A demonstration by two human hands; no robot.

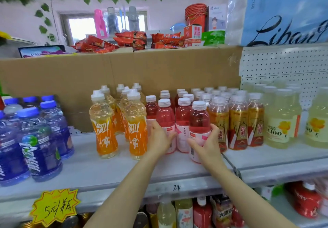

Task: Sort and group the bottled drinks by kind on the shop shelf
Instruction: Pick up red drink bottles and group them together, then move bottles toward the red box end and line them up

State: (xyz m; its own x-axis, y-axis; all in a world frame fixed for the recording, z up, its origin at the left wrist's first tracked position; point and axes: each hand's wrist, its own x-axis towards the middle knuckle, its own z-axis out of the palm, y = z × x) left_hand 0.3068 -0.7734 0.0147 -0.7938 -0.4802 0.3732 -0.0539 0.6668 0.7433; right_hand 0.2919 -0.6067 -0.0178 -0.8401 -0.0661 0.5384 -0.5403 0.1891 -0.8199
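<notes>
Several kinds of drink stand in clusters along the grey metal shelf [99, 171]. Farthest left are the blue-capped bottles of purple-blue drink [40, 139], then the tall clear bottles with orange wrap labels [104, 126]. At the middle sit the white-capped bottles of pink drink [166, 121], where both hands work. The left hand [159, 139] has its grip curled on the side of a front pink bottle; the right hand [206, 142] pinches the nearest pink bottle [199, 128] round its label, thumb on the right flank. Just beside it stand the gold-and-red labelled amber bottles [237, 126], then the pale yellow bottles with flower labels [280, 121].

To do this well, I would keep each bottle low and upright, slide it rather than lift it, and close the pink row tight without bumping the orange or amber neighbours.

Rear rows hide behind the front ones, so their count is unclear. Label print is too blurred to read, and the fingertips behind the bottles cannot be seen.
</notes>
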